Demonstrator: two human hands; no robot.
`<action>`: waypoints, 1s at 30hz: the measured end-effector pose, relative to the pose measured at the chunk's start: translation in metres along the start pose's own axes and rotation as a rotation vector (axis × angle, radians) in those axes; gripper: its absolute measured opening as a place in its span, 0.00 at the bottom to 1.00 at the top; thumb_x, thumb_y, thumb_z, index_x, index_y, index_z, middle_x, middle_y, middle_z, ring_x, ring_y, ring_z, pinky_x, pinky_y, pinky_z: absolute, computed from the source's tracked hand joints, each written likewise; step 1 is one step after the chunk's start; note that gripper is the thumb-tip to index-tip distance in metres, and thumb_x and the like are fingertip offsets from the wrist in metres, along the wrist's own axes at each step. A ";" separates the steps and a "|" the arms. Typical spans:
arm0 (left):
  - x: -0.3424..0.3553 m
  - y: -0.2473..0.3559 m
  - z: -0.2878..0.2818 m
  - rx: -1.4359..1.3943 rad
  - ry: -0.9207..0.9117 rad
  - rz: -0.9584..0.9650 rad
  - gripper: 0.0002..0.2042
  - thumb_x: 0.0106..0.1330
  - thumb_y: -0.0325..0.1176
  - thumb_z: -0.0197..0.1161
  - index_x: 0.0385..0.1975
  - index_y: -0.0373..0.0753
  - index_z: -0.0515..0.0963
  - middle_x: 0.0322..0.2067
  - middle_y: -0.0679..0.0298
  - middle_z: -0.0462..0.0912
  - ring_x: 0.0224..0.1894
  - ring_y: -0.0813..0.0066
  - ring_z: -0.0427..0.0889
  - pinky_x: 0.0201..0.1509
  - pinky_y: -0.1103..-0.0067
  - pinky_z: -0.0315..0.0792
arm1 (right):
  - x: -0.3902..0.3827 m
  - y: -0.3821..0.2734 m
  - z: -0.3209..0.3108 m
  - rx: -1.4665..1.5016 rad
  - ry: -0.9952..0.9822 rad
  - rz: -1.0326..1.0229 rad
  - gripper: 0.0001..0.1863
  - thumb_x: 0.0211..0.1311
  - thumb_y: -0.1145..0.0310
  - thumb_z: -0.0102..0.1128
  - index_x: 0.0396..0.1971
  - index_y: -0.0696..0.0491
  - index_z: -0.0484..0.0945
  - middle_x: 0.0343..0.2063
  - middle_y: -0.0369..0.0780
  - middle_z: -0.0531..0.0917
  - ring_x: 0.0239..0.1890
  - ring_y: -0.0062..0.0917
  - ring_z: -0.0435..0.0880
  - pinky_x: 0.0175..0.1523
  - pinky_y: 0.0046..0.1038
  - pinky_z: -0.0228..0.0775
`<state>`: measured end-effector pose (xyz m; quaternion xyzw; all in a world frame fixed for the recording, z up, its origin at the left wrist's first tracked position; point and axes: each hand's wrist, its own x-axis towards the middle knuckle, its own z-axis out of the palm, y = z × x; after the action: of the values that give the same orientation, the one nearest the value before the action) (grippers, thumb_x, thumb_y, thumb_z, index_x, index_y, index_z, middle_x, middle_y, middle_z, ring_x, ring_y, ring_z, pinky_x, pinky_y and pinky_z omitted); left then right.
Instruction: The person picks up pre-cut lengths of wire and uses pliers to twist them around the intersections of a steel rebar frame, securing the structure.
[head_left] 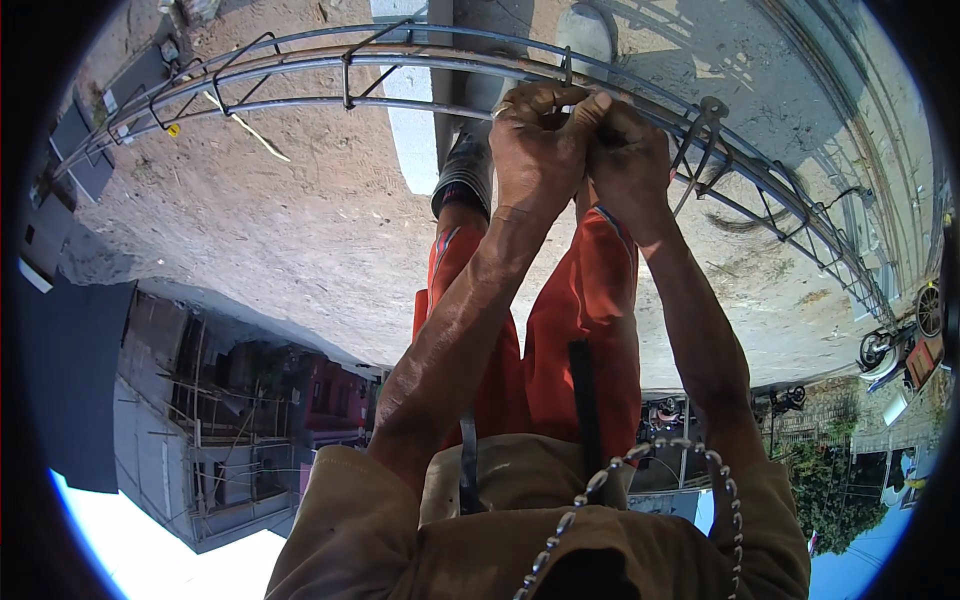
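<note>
A long cage of steel reinforcing bars [347, 85] with bent stirrups runs across the upper view, curved by the lens. Both of my hands meet at its near side, close to a stirrup [567, 66]. My left hand [535, 165] is closed, its fingers curled against the bars. Beside it, touching at the thumbs, my right hand [632, 170] is closed too, with fingertips pinched together. What lies between the fingers is too small or hidden to make out. A rusty metal tool, perhaps pincers [710, 115], hangs over the bars just right of my right hand.
A pale concrete strip [412, 140] passes beneath the cage at left of my legs. My shoe [586, 40] stands beyond the bars. Long rods [850, 120] lie at far right. Motorbikes [880, 350] and an unfinished building [230, 430] stand around the dirt ground [280, 230].
</note>
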<state>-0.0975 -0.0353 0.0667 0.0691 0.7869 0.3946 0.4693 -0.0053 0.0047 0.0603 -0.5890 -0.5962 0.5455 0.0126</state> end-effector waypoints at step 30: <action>0.033 -0.010 -0.034 0.674 -0.254 0.545 0.04 0.55 0.24 0.56 0.30 0.35 0.74 0.22 0.48 0.78 0.27 0.48 0.79 0.29 0.65 0.73 | 0.043 0.016 -0.036 -0.278 -0.261 -0.324 0.07 0.55 0.70 0.60 0.27 0.58 0.75 0.22 0.41 0.82 0.21 0.22 0.81 0.26 0.23 0.72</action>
<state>-0.1400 -0.0449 0.0458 0.4705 0.7609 0.2137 0.3924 0.0159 0.0537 0.0376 -0.4062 -0.7486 0.5207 -0.0584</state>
